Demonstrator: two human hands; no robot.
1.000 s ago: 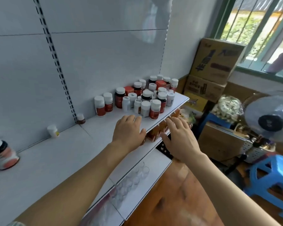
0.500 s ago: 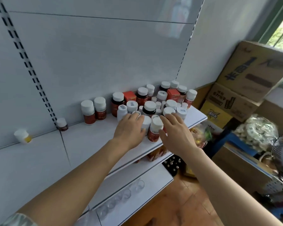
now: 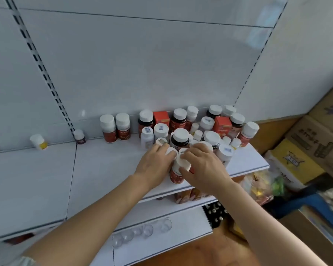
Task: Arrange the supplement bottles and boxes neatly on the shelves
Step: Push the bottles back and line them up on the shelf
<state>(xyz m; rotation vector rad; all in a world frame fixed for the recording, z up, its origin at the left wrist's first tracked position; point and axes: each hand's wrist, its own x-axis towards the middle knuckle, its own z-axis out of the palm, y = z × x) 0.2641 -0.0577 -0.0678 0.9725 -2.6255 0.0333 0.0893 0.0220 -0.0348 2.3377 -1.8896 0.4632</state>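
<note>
Both hands have come forward from the shelf's front edge into the cluster of bottles, and the view has swung left, so the window and fan have gone out of sight. Around the hands stand many white-capped supplement bottles (image 3: pixel 181 138) crowded on the right part of the white shelf (image 3: pixel 108 166), with two red boxes (image 3: pixel 161 117) among them near the back panel; a pair of red-labelled bottles (image 3: pixel 114 127) stands apart to the left, a small dark bottle (image 3: pixel 79 136) sits by the slotted upright, and a small white bottle with a yellow label (image 3: pixel 38 141) stands further left. Below, a lower shelf (image 3: pixel 161 235) carries a row of clear cups (image 3: pixel 142 230), and orange packets show under the top shelf's edge. Stacked cardboard boxes (image 3: pixel 313 143) fill the right side, over a wooden floor. The left hand (image 3: pixel 155 166) lies with fingers slightly curled over the caps of the near bottles, its fingertips touching them. The right hand (image 3: pixel 202 167) grips a red-labelled bottle with a white cap (image 3: pixel 178 170) at the near edge of the cluster, thumb on its near side and fingers curled over the cap.
</note>
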